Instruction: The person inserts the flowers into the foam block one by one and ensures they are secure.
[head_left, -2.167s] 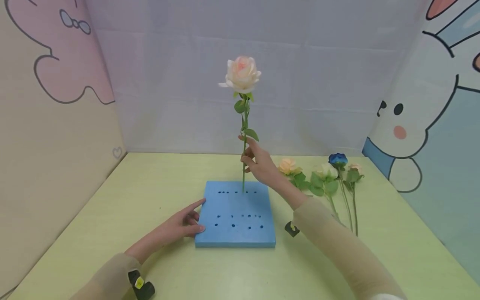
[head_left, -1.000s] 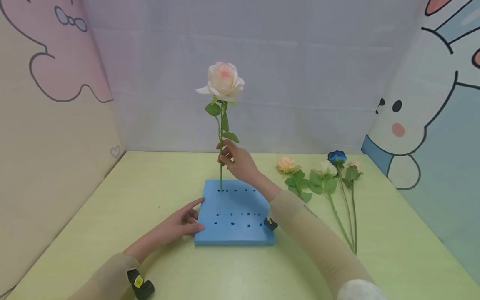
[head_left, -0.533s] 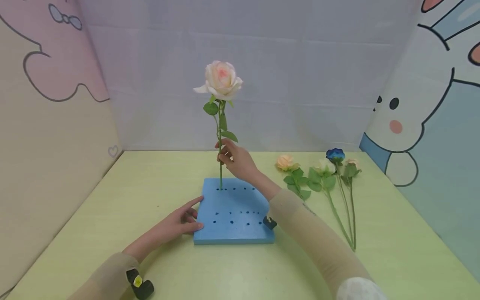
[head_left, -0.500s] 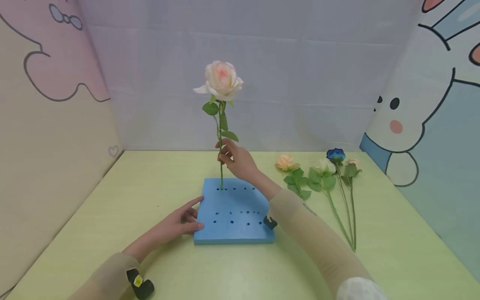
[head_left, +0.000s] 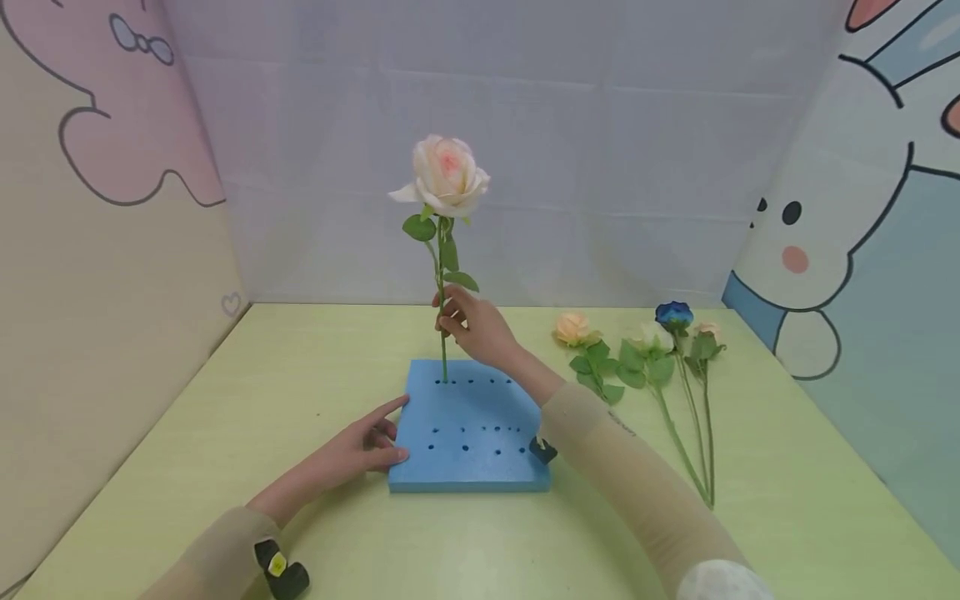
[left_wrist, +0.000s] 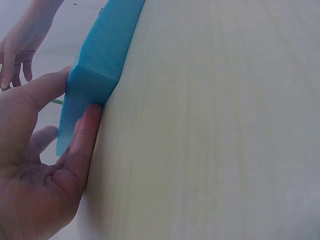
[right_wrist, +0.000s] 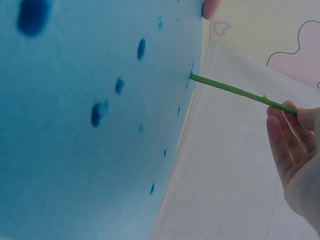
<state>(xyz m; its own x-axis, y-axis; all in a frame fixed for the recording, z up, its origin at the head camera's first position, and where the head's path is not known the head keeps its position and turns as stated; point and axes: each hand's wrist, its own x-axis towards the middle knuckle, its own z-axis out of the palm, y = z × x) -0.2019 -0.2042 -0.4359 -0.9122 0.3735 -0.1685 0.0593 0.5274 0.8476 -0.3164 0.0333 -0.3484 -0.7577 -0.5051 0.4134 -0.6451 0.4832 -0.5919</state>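
Note:
A long-stemmed pale pink rose [head_left: 448, 177] stands nearly upright over the blue foam board [head_left: 468, 407]. My right hand [head_left: 480, 329] pinches its green stem between thumb and fingers, below the lowest leaf. In the right wrist view the stem's lower end [right_wrist: 220, 86] meets one of the holes in the board's back row, towards the left. At the board's left side is my left hand [head_left: 352, 450]. Its thumb and index finger touch the top edge, and the other fingers [left_wrist: 85, 140] lie against the side wall.
To the right on the table [head_left: 322, 500] lie a peach rose [head_left: 574, 330], a cream rose [head_left: 651, 340], a blue rose [head_left: 674, 316] and a small pale rose [head_left: 705, 346]. Several holes pit the board in rows. Printed cloth walls [head_left: 525, 208] close the back and sides.
My right hand has carried the rose left across the board's back row. Over the last half second, rose and hand have sunk slightly. The left hand keeps its place on the board.

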